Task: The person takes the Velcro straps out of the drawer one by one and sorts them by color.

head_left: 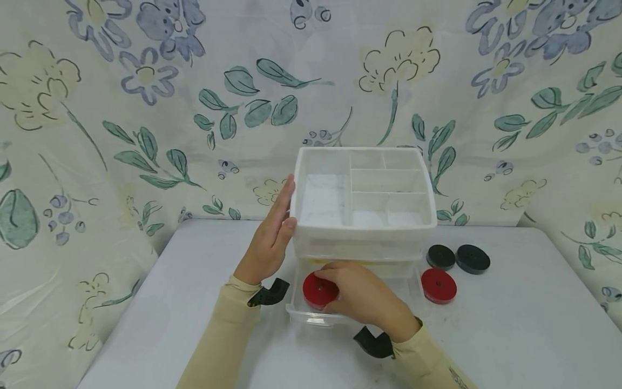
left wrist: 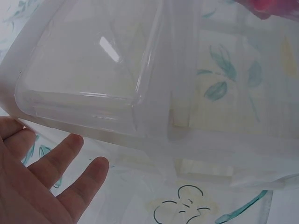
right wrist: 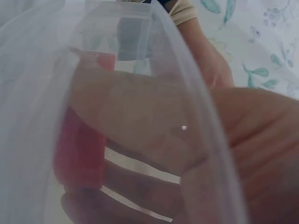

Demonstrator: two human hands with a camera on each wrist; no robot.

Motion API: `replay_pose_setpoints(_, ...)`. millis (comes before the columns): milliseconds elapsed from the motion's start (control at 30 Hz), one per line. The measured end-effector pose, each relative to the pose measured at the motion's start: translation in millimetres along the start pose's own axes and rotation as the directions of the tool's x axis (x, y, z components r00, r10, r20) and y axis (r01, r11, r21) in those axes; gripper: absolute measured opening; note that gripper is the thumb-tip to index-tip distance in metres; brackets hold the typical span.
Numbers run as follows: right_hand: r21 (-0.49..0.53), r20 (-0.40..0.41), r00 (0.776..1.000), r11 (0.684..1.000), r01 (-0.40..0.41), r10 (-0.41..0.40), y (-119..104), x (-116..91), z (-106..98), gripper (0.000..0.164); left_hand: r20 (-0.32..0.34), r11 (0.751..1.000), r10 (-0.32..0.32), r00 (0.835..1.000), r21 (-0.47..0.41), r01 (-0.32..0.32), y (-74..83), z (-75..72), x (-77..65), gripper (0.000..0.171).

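Observation:
A white plastic drawer organizer (head_left: 359, 242) with a compartment tray on top stands on the table, and its lower clear drawer (head_left: 318, 320) is pulled out. My left hand (head_left: 267, 244) rests against the organizer's left side, its fingers fairly straight, as the left wrist view also shows. Inside the drawer, my right hand (head_left: 364, 294) grips a thick red disc (head_left: 319, 294) with a small centre hole, thumb and fingers at its edge. Through the clear drawer wall, the right wrist view shows the red disc (right wrist: 81, 154) edge-on beside the fingers.
Right of the drawer lie another red disc (head_left: 439, 286) and two black discs (head_left: 440, 256) on the white table (head_left: 515, 335). A floral cloth (head_left: 340, 70) hangs behind and at both sides. Black straps sit at both wrists.

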State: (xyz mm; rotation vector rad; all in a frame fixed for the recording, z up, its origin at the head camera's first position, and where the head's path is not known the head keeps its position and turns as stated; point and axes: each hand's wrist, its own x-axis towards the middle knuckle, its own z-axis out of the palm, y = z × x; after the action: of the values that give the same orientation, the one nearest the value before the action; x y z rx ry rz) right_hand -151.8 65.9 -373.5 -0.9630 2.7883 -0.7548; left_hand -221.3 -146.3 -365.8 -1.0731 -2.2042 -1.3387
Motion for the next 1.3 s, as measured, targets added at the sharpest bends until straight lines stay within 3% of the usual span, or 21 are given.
replay_pose_setpoints(567,0.019,-0.112,0.99,0.996,-0.083,0.085,-4,-25,-12,0.067,0.003,1.0,-0.01,1.0,-0.013,0.01,2.1,-1.0,-0.4,0.062)
replay_pose_setpoints(1100,0.029,-0.247,0.957,0.988,-0.151,0.153,6,-54,-20,0.07,0.009,1.0,0.002,1.0,-0.008,-0.001,1.4,1.6,-0.8,0.061)
replay_pose_setpoints(1300,0.007,-0.298,0.943,0.989,-0.15,0.145,11,-62,-23,0.07,0.001,1.0,0.009,1.0,0.001,-0.009,2.7,0.9,-0.7,0.06)
